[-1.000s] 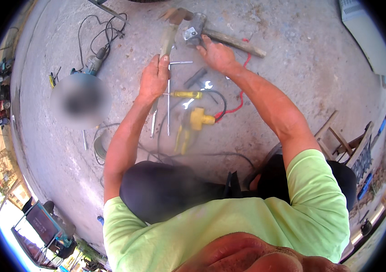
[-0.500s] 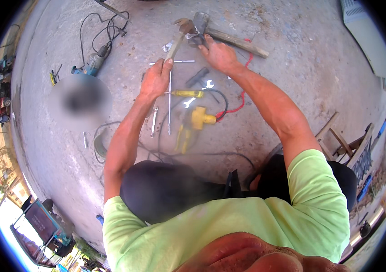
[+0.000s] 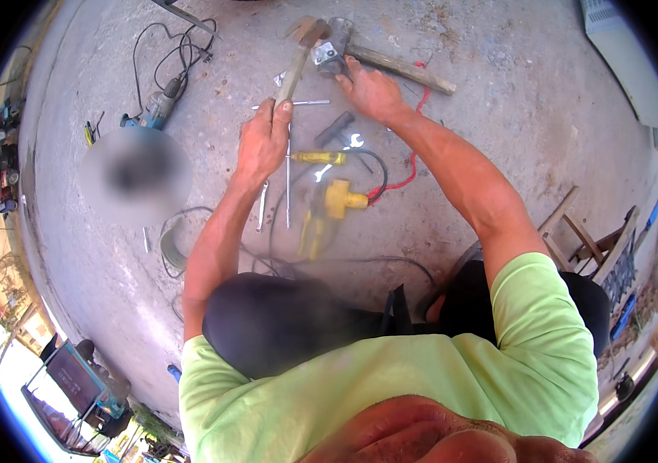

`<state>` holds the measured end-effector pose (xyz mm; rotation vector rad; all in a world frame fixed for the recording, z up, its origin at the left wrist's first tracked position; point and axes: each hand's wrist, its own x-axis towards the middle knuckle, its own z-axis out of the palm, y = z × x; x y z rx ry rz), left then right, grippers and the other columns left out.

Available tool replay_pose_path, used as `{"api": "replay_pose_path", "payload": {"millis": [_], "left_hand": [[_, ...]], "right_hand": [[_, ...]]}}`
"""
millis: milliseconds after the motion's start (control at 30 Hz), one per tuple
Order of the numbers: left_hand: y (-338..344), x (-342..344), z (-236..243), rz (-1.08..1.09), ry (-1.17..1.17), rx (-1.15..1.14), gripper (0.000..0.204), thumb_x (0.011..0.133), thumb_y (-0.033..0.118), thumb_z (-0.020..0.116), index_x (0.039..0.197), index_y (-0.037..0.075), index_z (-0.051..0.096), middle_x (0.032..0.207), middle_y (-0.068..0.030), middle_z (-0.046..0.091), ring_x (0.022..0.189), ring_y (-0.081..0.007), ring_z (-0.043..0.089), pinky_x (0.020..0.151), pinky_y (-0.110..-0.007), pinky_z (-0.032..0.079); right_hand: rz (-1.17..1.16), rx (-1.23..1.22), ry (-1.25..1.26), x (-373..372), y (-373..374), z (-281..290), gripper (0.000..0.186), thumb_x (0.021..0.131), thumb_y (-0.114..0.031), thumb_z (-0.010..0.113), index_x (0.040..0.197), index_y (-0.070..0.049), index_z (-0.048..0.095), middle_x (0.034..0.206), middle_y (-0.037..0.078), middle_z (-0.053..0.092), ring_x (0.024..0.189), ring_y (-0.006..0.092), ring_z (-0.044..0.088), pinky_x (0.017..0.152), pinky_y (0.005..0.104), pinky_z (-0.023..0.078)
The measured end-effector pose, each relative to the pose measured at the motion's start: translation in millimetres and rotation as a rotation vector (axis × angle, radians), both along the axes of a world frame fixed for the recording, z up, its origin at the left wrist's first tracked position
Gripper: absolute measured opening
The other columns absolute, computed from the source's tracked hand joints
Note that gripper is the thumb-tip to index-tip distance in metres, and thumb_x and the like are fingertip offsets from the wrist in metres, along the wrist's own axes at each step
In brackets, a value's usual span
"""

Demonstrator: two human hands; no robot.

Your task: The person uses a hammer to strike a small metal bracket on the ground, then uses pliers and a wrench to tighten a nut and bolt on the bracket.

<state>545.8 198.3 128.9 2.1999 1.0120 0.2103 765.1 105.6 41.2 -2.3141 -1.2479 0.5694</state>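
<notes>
My left hand (image 3: 264, 139) is closed around the wooden handle of a claw hammer (image 3: 293, 76), whose head is raised, a little blurred, at the far end. Beside it on the concrete lies a sledgehammer (image 3: 339, 34), its wooden handle stretching right. A small silver metal plate with a hole (image 3: 324, 53) is at the sledgehammer's head. My right hand (image 3: 373, 94) is closed on a short dark tool (image 3: 333, 66) next to that plate; my fingers hide most of this tool, so its kind is unclear.
Nearer me lie a crossed steel wrench (image 3: 289, 177), spanners (image 3: 262, 207), a small dark hammer (image 3: 335, 130), a yellow-handled tool (image 3: 319, 157) and a yellow plug piece (image 3: 340, 201) with cables. A blue angle grinder (image 3: 160, 106) with its cord is at left; a wooden frame (image 3: 587, 239) stands at right.
The claw hammer's head has moved up and left, off the metal plate, which now shows more fully. My right hand has barely shifted.
</notes>
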Motion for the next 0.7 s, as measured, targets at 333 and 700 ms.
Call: {"api": "replay_pose_path", "payload": {"millis": [333, 700], "left_hand": [[5.9, 2.0, -4.2, 0.028, 0.043, 0.027, 0.048, 0.108, 0.043, 0.044, 0.095, -0.001, 0.058, 0.069, -0.0102, 0.062, 0.066, -0.0205, 0.061, 0.065, -0.039, 0.050], [7.2, 11.0, 13.4, 0.007, 0.133, -0.041, 0.054, 0.106, 0.051, 0.044, 0.110, -0.001, 0.059, 0.091, -0.0312, 0.069, 0.093, -0.0536, 0.065, 0.081, -0.057, 0.050]], "right_hand": [[-0.008, 0.001, 0.014, -1.7, -2.4, 8.4, 0.053, 0.102, -0.042, 0.052, 0.143, -0.009, 0.047, 0.105, 0.027, 0.072, 0.097, 0.0476, 0.069, 0.084, 0.0573, 0.055], [0.006, 0.002, 0.028, -3.0, -2.5, 3.9, 0.053, 0.101, -0.042, 0.052, 0.142, -0.008, 0.047, 0.107, 0.027, 0.071, 0.098, 0.0471, 0.069, 0.087, 0.0565, 0.055]]}}
